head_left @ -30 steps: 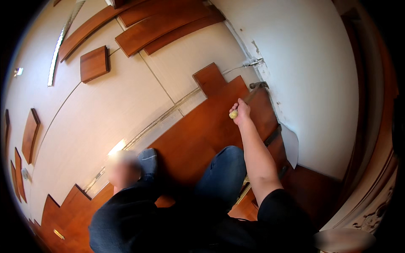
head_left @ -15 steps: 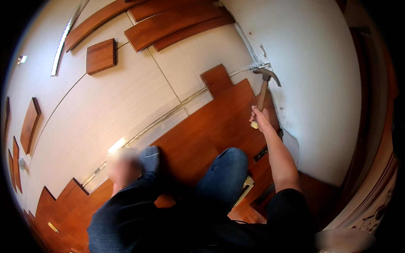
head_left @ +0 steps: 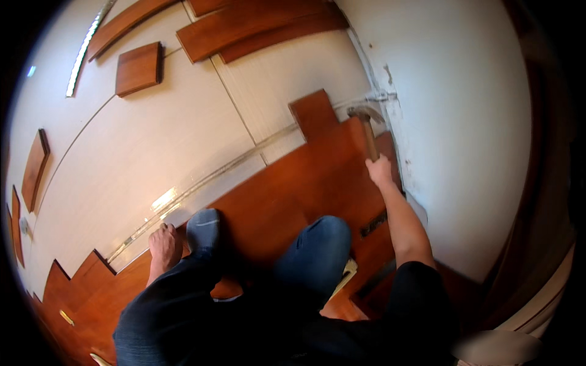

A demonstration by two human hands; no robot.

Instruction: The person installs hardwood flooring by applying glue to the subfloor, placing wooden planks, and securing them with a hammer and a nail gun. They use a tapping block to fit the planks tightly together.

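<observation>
In my right hand (head_left: 381, 171) is a claw hammer (head_left: 370, 141), gripped by its wooden handle. Its head is at the far end of the laid reddish-brown floorboards (head_left: 287, 177), close to the white wall; whether it touches a board I cannot tell. My left hand (head_left: 165, 247) is low at the boards' stepped edge, beside my grey-socked foot (head_left: 202, 230). Its fingers are bent at the edge, and what they hold, if anything, is hidden. A short board end (head_left: 314, 114) juts out past the row, left of the hammer.
Pale underlay (head_left: 165, 134) with taped seams covers the floor ahead. Loose planks (head_left: 262, 27) lie at the top, with a short board piece (head_left: 139, 70) nearby and more planks (head_left: 35, 168) at the far left. The white wall (head_left: 452, 134) bounds the right side.
The hammer head has come down and left, away from the wall and toward the board end. My left hand stays near the same board edge. The whole view has shifted slightly.
</observation>
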